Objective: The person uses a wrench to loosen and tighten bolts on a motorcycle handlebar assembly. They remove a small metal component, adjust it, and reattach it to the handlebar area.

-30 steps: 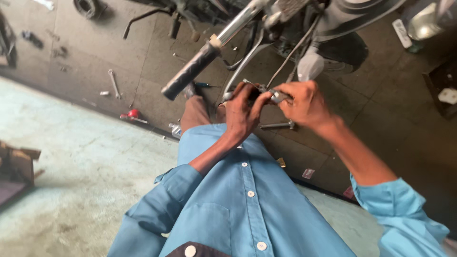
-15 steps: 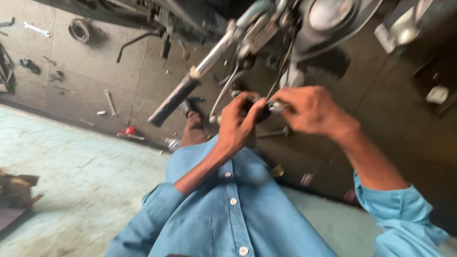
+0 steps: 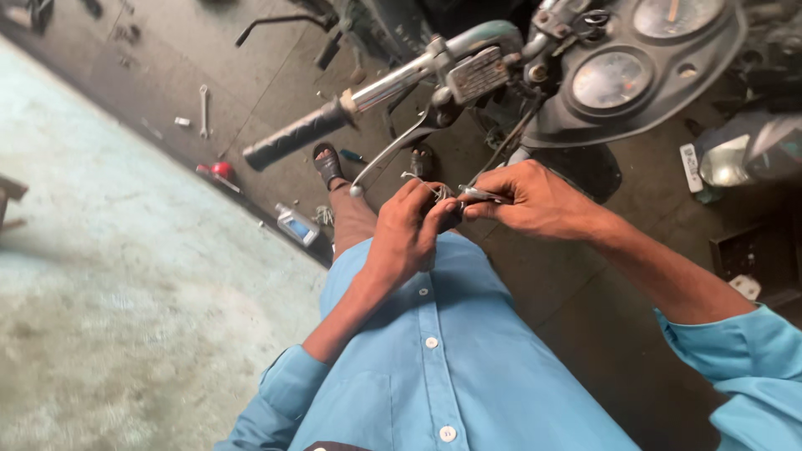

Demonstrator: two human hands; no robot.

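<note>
My left hand (image 3: 407,234) and my right hand (image 3: 535,199) meet in front of my light blue shirt (image 3: 451,351), just below a motorcycle handlebar. The right hand's fingers pinch a thin metal cable end (image 3: 480,195). Closed fingers of the left hand grip the frayed wire strands (image 3: 434,194) where they meet that end. Above them hang the chrome brake lever (image 3: 393,150), the black handlebar grip (image 3: 296,134) and the round instrument dials (image 3: 614,79). The cable runs up toward the lever mount.
A dark oily floor (image 3: 267,67) carries a spanner (image 3: 203,108), a red object (image 3: 219,169) and a small bottle (image 3: 296,224). Pale concrete (image 3: 109,276) lies to the left. My sandalled foot (image 3: 327,165) rests under the grip. A motorcycle part (image 3: 743,159) sits at right.
The view has tilted, so the handlebar and dials now sit higher and closer. Both hands have stayed together on the cable, shifting slightly lower relative to the lever.
</note>
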